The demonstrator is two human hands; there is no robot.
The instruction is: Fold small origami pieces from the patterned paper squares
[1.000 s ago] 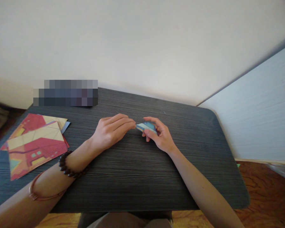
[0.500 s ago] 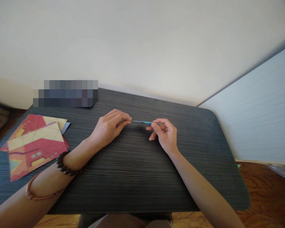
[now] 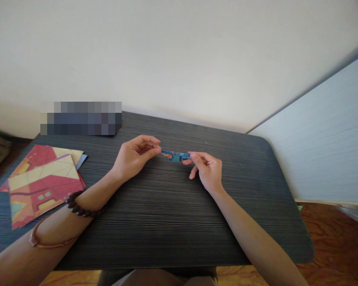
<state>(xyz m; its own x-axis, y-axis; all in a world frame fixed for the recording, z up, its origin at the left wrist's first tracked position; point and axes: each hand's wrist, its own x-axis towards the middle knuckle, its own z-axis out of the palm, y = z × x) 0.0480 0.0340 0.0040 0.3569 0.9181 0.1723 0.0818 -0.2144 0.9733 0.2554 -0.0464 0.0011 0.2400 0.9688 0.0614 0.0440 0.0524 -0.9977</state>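
Observation:
A small folded piece of blue patterned paper (image 3: 176, 156), with orange and teal patches, is held just above the dark table between my two hands. My left hand (image 3: 137, 153) pinches its left tip between thumb and fingers. On the other side, my right hand (image 3: 208, 169) grips the right end with thumb and index finger, the other fingers curled below. The paper's two ends are hidden by my fingertips. Dark beads and a brown cord circle my left forearm.
Red, cream and orange patterned paper sheets (image 3: 44, 186) lie overlapping at the table's left. A blurred-out dark object (image 3: 82, 119) stands at the back left by the wall. The dark ribbed table (image 3: 167, 222) has a rounded right edge; a pale panel (image 3: 325, 139) rises beyond it.
The folded paper has turned from edge-on, so its patterned face now shows. My left hand has shifted slightly left, its fingers lifting a little. My right hand has hardly moved.

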